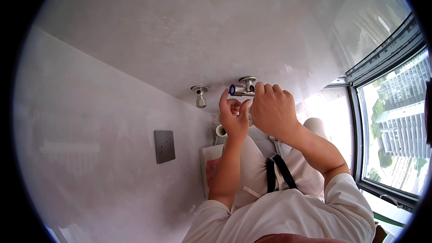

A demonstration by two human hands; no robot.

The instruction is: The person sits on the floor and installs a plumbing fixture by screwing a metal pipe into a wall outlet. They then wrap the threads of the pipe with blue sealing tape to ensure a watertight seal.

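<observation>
The right grip (273,110) curls over a blue-ringed, cylindrical chrome fitting (240,90) — its hold hidden; the left grip (235,119) gapes half-open beside it — steady, square support should help.

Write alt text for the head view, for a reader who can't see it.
A person's left hand and right hand are raised at a blue-ringed metal cylinder in front of a wall valve. A second valve is to the left, a dark socket plate lower left, and a window at right.
</observation>
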